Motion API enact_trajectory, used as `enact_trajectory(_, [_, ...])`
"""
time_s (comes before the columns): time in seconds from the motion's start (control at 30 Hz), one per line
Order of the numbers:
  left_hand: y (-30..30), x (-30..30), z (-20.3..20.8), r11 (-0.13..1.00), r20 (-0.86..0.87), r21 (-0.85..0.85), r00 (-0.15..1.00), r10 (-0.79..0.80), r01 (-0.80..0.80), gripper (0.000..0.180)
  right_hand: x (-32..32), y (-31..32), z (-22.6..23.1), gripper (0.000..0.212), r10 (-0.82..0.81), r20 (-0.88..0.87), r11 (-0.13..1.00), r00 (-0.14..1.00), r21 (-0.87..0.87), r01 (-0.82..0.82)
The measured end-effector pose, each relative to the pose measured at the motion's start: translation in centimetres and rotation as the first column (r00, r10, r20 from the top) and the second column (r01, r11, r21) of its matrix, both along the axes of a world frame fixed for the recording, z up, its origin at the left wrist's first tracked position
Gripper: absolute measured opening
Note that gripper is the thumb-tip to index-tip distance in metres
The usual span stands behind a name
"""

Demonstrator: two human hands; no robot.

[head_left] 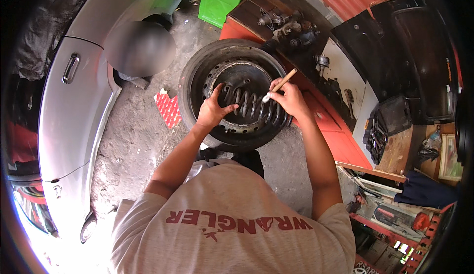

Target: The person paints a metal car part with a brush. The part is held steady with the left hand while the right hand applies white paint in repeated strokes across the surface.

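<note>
A black coil spring point(252, 107) lies across a dark steel wheel with its tyre point(193, 76), flat on the concrete floor in front of me. My left hand point(213, 110) grips the spring's left end. My right hand point(291, 98) holds a small paintbrush point(280, 85) with a pale wooden handle. Its bristles touch the coils near the spring's right half.
A silver car point(74, 101) stands along the left. A red workbench point(331, 121) with greasy car parts point(291, 27) runs along the right, black body panels point(405, 42) behind it. A green crate point(217, 2) sits at the top, a red tread plate point(169, 108) left of the tyre.
</note>
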State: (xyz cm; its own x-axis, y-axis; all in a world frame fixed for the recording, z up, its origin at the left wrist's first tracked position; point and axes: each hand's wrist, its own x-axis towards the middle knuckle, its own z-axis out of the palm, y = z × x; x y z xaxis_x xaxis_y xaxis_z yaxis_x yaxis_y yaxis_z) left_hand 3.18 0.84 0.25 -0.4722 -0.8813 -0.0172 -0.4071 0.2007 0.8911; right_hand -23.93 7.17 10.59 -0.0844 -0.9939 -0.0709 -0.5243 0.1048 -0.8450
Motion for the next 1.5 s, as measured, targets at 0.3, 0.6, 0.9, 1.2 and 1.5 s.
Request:
enact_trajectory(0.3, [0.0, 0.1, -0.3, 1.0, -0.021, -0.005, 1.0, 0.004, -0.004, 0.099, 1.3, -0.4, -0.9, 0.014, -0.026, -0.014, 0.998, 1.0, -0.05, 0.025])
enact_trajectory(0.6, [0.3, 0.2, -0.3, 0.999, -0.062, -0.036, 0.998, -0.012, 0.01, 0.098, 1.0, -0.3, -0.9, 0.009, 0.017, 0.05, 0.999, 0.999, -0.04, -0.015])
enact_trajectory(0.9, [0.3, 0.3, -0.4, 0.998, -0.059, -0.056, 0.998, -0.015, 0.012, 0.098, 1.8, -0.8, -0.6, 0.008, 0.042, 0.021, 0.998, 0.999, -0.056, -0.041])
enact_trajectory(1.2, [0.5, 0.4, -0.4, 1.0, -0.057, -0.029, 0.998, -0.012, 0.011, 0.099, 2.5, -0.4, 0.0, 0.015, 0.057, -0.004, 0.995, 0.998, -0.082, -0.057])
enact_trajectory(1.5, [0.3, 0.4, 0.5, 0.997, -0.077, 0.066, 0.997, -0.029, 0.034, 0.097, 3.0, -0.5, 0.8, 0.012, 0.092, -0.058, 0.991, 0.994, -0.091, -0.097])
